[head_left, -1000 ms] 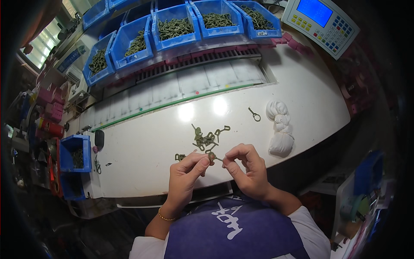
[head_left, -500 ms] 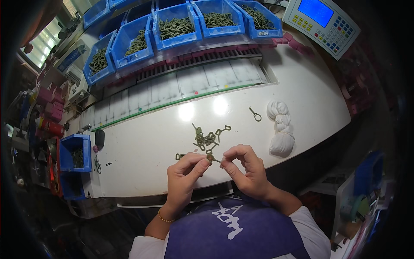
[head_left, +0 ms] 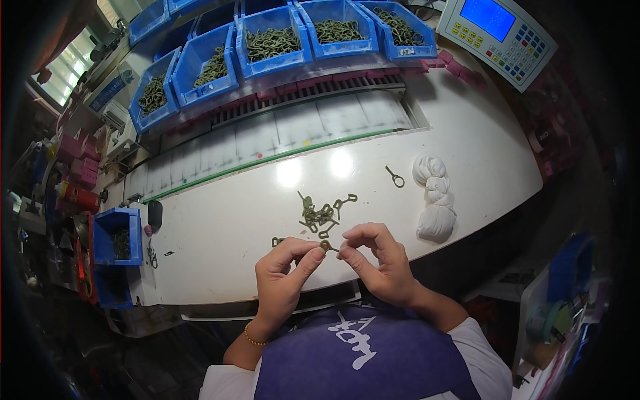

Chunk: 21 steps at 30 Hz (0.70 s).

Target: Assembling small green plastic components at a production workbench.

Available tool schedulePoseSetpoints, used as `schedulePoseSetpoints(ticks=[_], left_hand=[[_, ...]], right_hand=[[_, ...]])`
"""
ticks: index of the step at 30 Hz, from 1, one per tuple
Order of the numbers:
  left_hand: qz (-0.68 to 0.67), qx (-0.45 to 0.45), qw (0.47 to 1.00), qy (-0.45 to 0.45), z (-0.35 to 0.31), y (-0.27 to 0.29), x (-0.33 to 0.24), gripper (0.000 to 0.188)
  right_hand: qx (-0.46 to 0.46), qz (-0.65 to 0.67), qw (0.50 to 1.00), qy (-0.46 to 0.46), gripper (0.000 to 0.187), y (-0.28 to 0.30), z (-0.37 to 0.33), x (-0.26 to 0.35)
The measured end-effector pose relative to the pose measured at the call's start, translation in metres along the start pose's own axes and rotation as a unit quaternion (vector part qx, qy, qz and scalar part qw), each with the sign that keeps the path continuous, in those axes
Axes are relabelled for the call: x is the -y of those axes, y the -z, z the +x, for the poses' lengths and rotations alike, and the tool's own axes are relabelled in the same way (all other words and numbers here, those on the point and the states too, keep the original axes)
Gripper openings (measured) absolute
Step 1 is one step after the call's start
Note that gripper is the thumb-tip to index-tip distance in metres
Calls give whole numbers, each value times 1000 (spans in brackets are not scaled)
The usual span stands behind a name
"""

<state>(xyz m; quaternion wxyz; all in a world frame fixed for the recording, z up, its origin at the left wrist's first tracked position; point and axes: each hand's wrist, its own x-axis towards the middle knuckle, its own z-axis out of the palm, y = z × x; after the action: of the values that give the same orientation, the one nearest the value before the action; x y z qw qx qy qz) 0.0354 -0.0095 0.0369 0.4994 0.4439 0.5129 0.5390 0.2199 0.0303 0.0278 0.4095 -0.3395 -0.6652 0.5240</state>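
Observation:
My left hand [head_left: 285, 277] pinches a small olive-green eye piece [head_left: 325, 245] between thumb and fingertips. It has a round ring with a thin stem pointing right. At the far end of that stem, the thumb and forefinger of my right hand [head_left: 381, 261] close in a pinch on it. Just beyond my hands lies a loose pile of green metal links [head_left: 319, 215], some with short stems. Another link [head_left: 278, 241] shows partly beside my left fingers. Farther right, a single larger ring with a stem [head_left: 397, 181] rests apart on the white tabletop [head_left: 220, 247].
Blue bins [head_left: 273, 57] full of green metal parts line the back, behind a pale belt [head_left: 267, 137] with a green edge. A knotted white cloth bundle [head_left: 435, 200] lies at right. A keypad console [head_left: 497, 40] stands back right; smaller blue bins [head_left: 137, 237] sit at left.
The coloured dots on the belt have shifted left. My hands have barely moved; the eye piece's ring now shows more plainly between my fingers.

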Motion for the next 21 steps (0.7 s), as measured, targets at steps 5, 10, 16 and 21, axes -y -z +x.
schedulePoseSetpoints(ticks=[5, 10, 16, 21], left_hand=[[47, -2, 998, -45, -1, -1, 3, 11], [49, -4, 998, -37, -3, -3, -2, 12], [-84, 10, 992, 96, -2, -5, -11, 14], [-139, 23, 980, 141, -4, -6, -10, 14]], right_hand=[[-21, 23, 999, -27, 25, 0, -2, 1], [-18, 38, 999, -27, 27, 1, -2, 7], [-15, 47, 999, -10, 30, 2, -8, 8], [-15, 53, 998, -7, 30, 3, -11, 10]])
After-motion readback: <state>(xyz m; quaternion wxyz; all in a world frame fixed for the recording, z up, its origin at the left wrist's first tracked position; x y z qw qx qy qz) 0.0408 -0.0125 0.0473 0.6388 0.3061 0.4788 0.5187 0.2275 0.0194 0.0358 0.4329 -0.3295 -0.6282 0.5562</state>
